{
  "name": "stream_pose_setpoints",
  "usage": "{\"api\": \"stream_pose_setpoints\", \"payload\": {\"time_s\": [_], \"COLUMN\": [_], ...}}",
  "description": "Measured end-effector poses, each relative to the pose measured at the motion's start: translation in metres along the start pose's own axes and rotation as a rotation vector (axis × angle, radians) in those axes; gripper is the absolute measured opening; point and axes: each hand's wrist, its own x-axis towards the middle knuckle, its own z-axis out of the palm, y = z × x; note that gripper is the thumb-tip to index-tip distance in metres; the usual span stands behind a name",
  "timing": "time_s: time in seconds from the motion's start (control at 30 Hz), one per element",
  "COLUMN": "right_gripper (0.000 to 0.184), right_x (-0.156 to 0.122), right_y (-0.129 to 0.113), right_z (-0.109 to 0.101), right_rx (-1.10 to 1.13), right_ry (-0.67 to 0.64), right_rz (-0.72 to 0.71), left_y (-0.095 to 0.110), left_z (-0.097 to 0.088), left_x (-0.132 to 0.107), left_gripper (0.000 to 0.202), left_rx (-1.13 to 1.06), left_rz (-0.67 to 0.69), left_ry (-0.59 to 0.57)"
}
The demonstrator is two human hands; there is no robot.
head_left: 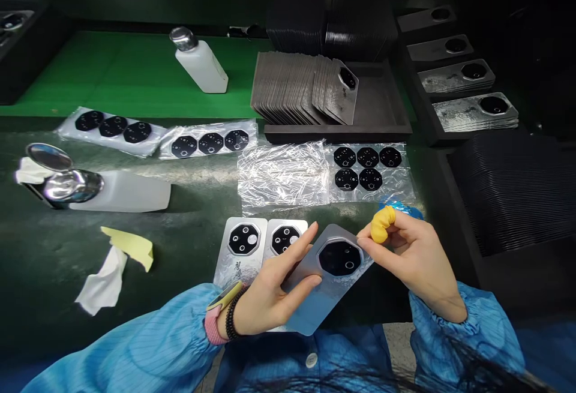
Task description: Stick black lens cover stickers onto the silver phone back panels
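My left hand (270, 297) holds a silver-grey phone back cover (310, 297) tilted above the table, thumb across its face and fingers along its far edge. The cover has a black octagonal camera plate (340, 258) at its upper end. At the cover's right corner, the thumb and index finger of my right hand (414, 261) are pinched together; a yellow finger cot (383, 224) covers one fingertip. Whether a thin film is between them is too small to see. Two more phone back covers (238, 264) lie side by side beneath, partly hidden by my left hand.
Clear plastic sheets (283, 177) and strips with black octagonal plates (345, 158) lie ahead. Behind them, a dark tray (378, 99) holds a row of covers (288, 87). White bottles (126, 191) stand left, near cloth scraps (105, 282). Racks of covers (477, 114) line the right.
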Motion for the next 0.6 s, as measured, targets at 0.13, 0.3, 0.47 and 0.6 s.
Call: {"api": "stream_pose_setpoints", "payload": {"time_s": [0.13,0.3,0.47,0.6], "right_gripper": [0.019,0.018,0.019,0.02], "right_x": [0.0001,-0.0006,-0.0003,0.0004], "right_y": [-0.001,-0.0005,-0.0014,-0.0022], "right_z": [-0.0007,-0.0012,-0.0022,-0.0026], "right_rx": [0.01,-0.057,-0.115,-0.14], "right_ry": [-0.009,-0.006,-0.014,-0.03], "right_rz": [-0.039,-0.056,-0.062,-0.045], "left_y": [0.0003,0.0004,0.0002,0.0003], "left_z": [0.0007,-0.0002,-0.0001,0.0002], "left_x": [0.0003,0.0006,0.0017,0.0024], "left_gripper": [0.068,0.07,0.07,0.068], "left_rx": [0.023,0.05,0.086,0.088], "left_rz": [0.017,0.042,0.064,0.057], "left_ry": [0.006,0.0,-0.018,-0.032]}}
